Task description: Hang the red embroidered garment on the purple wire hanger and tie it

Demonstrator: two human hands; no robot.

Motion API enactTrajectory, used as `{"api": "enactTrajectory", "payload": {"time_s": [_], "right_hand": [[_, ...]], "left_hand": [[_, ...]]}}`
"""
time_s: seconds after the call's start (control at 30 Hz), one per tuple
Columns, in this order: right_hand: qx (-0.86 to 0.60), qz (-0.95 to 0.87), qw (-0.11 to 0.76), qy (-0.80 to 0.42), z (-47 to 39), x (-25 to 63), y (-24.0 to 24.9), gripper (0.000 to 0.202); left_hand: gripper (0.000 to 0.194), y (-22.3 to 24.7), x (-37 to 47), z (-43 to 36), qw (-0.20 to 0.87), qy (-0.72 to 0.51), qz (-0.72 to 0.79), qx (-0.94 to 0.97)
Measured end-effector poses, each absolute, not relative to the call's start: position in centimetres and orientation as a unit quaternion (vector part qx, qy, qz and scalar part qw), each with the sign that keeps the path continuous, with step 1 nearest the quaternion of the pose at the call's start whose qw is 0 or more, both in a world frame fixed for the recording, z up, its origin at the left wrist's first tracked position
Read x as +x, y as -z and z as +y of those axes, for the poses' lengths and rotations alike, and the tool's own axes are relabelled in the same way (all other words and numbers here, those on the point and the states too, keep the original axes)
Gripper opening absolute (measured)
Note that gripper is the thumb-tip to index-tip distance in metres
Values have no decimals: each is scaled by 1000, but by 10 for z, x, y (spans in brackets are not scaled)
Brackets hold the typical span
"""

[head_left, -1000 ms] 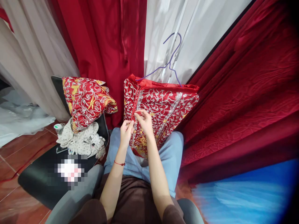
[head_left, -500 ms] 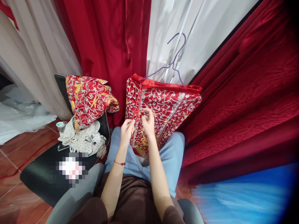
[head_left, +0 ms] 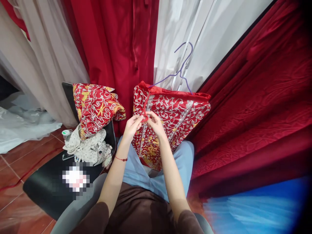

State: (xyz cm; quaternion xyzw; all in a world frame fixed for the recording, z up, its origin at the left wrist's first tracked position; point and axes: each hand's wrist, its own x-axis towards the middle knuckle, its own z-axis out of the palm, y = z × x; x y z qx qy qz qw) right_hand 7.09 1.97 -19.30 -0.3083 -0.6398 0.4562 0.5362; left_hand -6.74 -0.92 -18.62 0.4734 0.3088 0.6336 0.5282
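Both hands pinch a thin red cord loop (head_left: 144,117) on the front of the red embroidered garment (head_left: 170,113): the left hand (head_left: 131,126) closes thumb and fingers on its left side, the right hand (head_left: 155,123) closes on its right. The garment rests upright on the person's lap, over light blue trousers (head_left: 181,162). Behind the garment hang deep red curtains (head_left: 255,97) and a white curtain (head_left: 207,35). Left of the garment, a second red embroidered piece (head_left: 96,107) sits on a black chair (head_left: 46,188). A purple wire hanger (head_left: 181,70) rises from the garment's top edge.
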Motion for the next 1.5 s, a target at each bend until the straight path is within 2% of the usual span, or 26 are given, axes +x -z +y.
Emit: {"api": "enactTrajectory", "payload": {"time_s": [0.27, 0.43, 0.6, 0.77, 0.87, 0.97, 1.1, 1.3, 1.4, 1.5], "right_hand": [[-293, -666, 552, -406, 26, 73, 179, 21], [-268, -655, 550, -445, 25, 78, 173, 33], [-306, -646, 530, -457, 29, 82, 179, 26], [-442, -686, 488, -311, 37, 104, 194, 22], [-516, -654, 499, -241, 35, 127, 200, 27], [-550, -584, 551, -231, 29, 153, 200, 34], [-570, -506, 607, -224, 21, 190, 188, 39], [-571, -433, 686, -124, 13, 255, 169, 31], [-546, -391, 732, -111, 13, 277, 167, 26], [-563, -391, 720, -111, 15, 278, 171, 24]], "left_hand": [[32, 160, -68, 10, 515, -595, 297, 541], [32, 157, -66, 11, 541, -569, 299, 543], [33, 165, -58, 8, 544, -593, 311, 506], [35, 173, -68, 14, 515, -628, 355, 462], [37, 175, -87, 19, 498, -647, 356, 455], [35, 173, -106, 23, 443, -692, 355, 446], [30, 163, -128, 29, 299, -741, 358, 482], [30, 141, -172, 57, 83, -759, 418, 493], [28, 137, -185, 71, 23, -747, 455, 485], [20, 136, -182, 72, -17, -703, 490, 515]]}}
